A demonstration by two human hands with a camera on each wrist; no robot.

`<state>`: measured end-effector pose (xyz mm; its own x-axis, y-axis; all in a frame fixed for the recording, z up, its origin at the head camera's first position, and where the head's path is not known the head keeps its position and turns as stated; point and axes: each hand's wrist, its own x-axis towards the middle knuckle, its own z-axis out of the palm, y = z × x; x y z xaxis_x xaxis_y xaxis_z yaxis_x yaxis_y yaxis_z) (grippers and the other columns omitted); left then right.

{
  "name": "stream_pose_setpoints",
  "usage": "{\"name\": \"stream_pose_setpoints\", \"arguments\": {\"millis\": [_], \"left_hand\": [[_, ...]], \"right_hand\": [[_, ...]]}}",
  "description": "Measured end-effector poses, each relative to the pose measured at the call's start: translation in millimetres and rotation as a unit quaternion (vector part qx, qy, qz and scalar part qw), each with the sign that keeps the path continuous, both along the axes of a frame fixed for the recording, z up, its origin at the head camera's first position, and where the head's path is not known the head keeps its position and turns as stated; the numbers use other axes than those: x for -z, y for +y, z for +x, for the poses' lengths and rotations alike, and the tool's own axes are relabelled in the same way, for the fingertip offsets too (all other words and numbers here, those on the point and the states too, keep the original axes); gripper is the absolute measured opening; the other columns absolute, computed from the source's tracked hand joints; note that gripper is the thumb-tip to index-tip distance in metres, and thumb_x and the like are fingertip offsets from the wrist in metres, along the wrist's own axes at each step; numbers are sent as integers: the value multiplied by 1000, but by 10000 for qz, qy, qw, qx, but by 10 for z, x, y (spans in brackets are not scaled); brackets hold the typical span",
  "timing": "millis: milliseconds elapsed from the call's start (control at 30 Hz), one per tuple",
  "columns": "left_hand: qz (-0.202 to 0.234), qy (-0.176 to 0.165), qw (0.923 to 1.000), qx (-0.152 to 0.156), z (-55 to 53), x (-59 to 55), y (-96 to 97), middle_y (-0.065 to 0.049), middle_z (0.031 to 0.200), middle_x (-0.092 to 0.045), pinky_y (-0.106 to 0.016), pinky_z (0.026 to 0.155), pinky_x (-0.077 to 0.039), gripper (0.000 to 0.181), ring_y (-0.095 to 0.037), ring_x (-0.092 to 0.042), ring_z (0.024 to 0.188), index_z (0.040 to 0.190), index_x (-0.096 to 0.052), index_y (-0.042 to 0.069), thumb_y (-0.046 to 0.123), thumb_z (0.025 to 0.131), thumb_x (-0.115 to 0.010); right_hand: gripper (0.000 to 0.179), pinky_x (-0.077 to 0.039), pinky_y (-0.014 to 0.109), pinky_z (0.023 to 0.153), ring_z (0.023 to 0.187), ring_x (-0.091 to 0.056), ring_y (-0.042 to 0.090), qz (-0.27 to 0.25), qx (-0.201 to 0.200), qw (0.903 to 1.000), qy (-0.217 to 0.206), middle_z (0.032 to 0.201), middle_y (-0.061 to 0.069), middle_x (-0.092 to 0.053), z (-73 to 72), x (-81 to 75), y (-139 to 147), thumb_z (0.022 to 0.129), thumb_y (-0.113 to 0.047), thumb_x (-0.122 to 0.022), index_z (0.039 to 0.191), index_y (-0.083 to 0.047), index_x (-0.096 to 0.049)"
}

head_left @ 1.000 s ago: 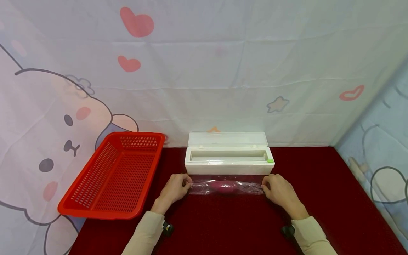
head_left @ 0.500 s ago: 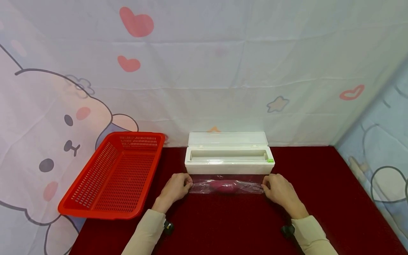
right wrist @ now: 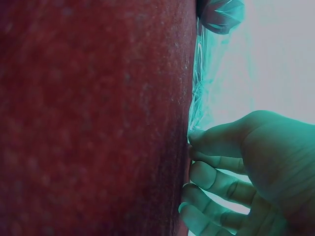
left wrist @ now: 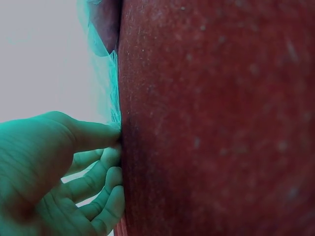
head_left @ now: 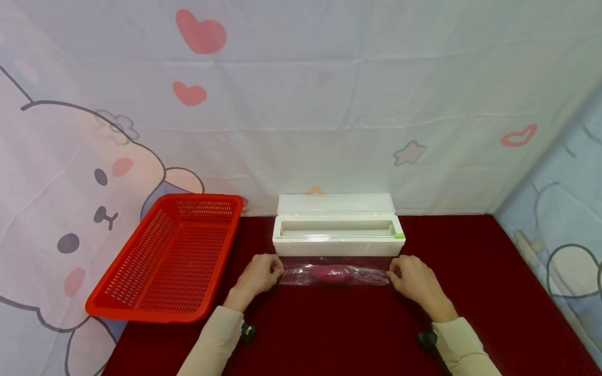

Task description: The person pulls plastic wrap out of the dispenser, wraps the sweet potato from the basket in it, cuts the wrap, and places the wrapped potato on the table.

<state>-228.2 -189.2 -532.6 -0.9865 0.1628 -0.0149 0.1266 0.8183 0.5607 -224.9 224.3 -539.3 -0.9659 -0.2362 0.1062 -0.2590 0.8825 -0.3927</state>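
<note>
A long, rounded pink object (head_left: 335, 274) lies on the dark red table, covered by clear cling film (head_left: 297, 275). Its exact kind is hard to make out under the shiny layer. At the film's left end, my left hand (head_left: 257, 277) pinches the gathered plastic between thumb and fingers. My right hand (head_left: 416, 282) pinches the opposite end the same way. Both wrist views show thumb and fingertips meeting on the film down at the table surface. Just behind the film stands a white cling film dispenser box (head_left: 338, 248), its lid (head_left: 336, 204) raised.
To the left sits a red perforated plastic basket (head_left: 160, 315) with nothing visible in it. A small green piece (head_left: 398, 236) is on the dispenser's front right edge. A printed cloth (head_left: 301, 104) hangs behind the table (head_left: 329, 334), and more cloth lines the right side.
</note>
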Motion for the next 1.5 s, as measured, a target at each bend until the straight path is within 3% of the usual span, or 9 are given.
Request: {"name": "stream_pose_setpoints", "arguments": {"millis": [833,1300,1500], "left_hand": [[-164,222,9996,-41,42,-39,-84,2,80,-67,-30,64,-50,8,-11,-58,71,90,-74,12,9,96,-78],[-126,457,9988,81,71,-204,-38,1,82,-65,-26,58,-45,7,-11,-54,68,92,-73,11,8,97,-76],[-215,656,9975,112,101,-309,19,3,81,-64,-27,62,-47,10,-11,-54,71,89,-72,13,10,96,-78]], "right_hand": [[8,-43,31,55,63,-50,16,-137,60,9999,-25,79,4,-63,58,-65,79,94,-11,-78,93,-4,-74],[6,-44,31,54,64,-51,15,-131,34,9997,226,80,2,-64,60,-118,99,94,-11,-78,92,-5,-76],[8,-47,31,56,65,-54,15,-161,39,9990,403,82,3,-66,66,-175,100,93,-11,-79,93,-4,-77]]}}
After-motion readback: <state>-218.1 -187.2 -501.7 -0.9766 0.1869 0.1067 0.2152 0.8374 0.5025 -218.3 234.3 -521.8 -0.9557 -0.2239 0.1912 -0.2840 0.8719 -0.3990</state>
